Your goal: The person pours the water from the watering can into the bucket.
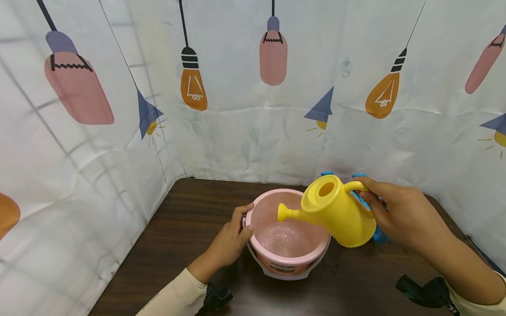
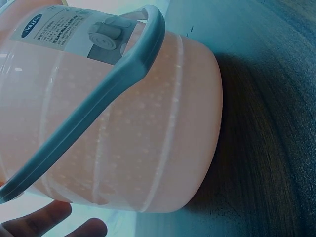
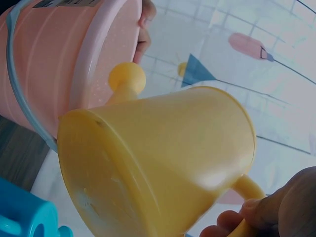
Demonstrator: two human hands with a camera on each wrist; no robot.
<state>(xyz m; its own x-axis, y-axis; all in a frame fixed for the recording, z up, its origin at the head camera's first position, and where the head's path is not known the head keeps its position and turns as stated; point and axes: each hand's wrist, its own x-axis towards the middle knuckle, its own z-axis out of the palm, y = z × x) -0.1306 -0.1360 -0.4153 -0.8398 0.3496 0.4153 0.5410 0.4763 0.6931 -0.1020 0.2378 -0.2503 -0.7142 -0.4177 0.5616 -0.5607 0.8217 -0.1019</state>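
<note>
A pink bucket (image 1: 290, 260) with a pale handle hanging down its front stands on the table. At its left rim my left hand (image 1: 227, 242) grips the edge, thumb and fingers on the rim; in the left wrist view fingertips (image 2: 49, 217) show beside the bucket wall (image 2: 133, 133). My right hand (image 1: 399, 210) holds a yellow watering can (image 1: 348, 215) by its handle, tilted so the round spout head (image 1: 282, 212) is over the bucket's opening. Drops and a rippled sheen show inside the bucket. The can's base (image 3: 113, 182) faces the right wrist camera.
A blue plastic object (image 1: 381, 235), mostly hidden by the can and right hand, stands on the dark wooden table (image 1: 189, 219). Its blue body (image 3: 24, 212) shows in the right wrist view. White curtains (image 1: 245, 131) printed with lamps enclose the back and sides.
</note>
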